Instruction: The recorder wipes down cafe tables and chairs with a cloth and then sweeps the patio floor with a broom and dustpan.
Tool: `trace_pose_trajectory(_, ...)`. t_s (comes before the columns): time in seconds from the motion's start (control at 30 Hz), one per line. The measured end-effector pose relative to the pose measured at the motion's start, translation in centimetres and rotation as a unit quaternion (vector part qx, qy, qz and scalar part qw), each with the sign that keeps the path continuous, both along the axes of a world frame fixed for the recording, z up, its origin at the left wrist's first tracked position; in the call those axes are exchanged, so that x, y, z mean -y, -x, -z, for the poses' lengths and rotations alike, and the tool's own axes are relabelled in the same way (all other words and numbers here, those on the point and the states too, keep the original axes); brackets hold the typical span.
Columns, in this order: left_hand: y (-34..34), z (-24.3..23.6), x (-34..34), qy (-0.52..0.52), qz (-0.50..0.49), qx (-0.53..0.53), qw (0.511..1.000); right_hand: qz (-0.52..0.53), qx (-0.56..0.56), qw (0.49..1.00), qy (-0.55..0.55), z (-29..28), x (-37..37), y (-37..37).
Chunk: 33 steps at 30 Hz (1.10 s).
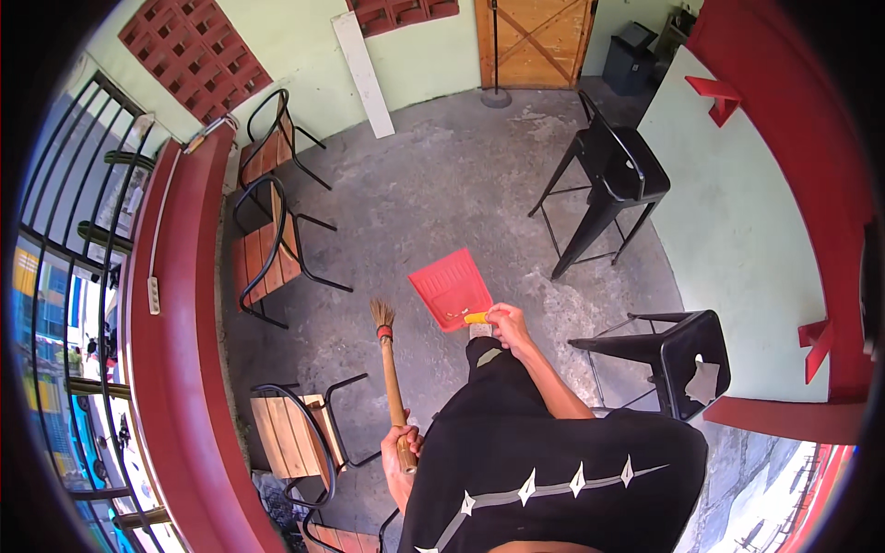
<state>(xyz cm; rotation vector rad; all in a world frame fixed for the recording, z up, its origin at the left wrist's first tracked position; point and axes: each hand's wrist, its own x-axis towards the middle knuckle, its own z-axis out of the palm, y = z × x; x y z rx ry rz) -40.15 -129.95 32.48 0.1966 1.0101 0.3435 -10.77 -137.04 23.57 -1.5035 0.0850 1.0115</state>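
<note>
Now left hand (399, 458) fingers wrap broom (391, 369), bristles pointing away; right hand (508, 324) fingers clasp dustpan (450, 288) handle.

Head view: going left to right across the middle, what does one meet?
Red counter → wooden chair → broom in the left hand → red dustpan → right hand → black stool

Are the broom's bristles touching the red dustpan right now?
Apart. The head view shows bare grey floor between the broom bristles and the red dustpan, which the right hand holds by its yellow handle.
</note>
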Motion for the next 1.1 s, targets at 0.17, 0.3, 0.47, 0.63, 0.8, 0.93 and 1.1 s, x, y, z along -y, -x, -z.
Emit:
trace_pose_trajectory(0.17, -3.0, -0.1, -6.7, -0.003, -0.025, -0.011, 1.000, -0.030, -0.002, 1.000, -0.011, -2.0, -4.0, -4.5)
trace_pose_trajectory(0.3, -6.5, -0.8, -9.7, -0.026, -0.026, -0.012, 0.999, -0.065, 0.029, 0.997, -0.003, -3.5, -5.8, -8.3)
trace_pose_trajectory(0.47, -11.2, -1.3, -13.8, -0.048, -0.005, -0.026, 0.998, -0.083, 0.105, 0.991, -0.013, -3.3, -9.8, -10.5)
trace_pose_trajectory(0.63, -14.2, 1.2, -20.3, -0.004, 0.054, 0.003, 0.999, -0.060, 0.140, 0.988, -0.009, -2.9, -13.5, -11.7)
trace_pose_trajectory(0.8, -18.6, 3.7, -26.9, 0.021, 0.132, 0.020, 0.991, -0.017, 0.064, 0.997, 0.041, -5.5, -15.8, -14.3)
trace_pose_trajectory(0.93, -21.9, 4.9, -32.5, 0.067, 0.121, 0.044, 0.989, -0.010, 0.044, 0.993, 0.107, -6.0, -20.3, -16.8)
trace_pose_trajectory(1.1, -24.4, 3.9, -38.7, 0.073, 0.094, 0.073, 0.990, -0.057, 0.070, 0.988, 0.128, -7.9, -29.1, -19.7)
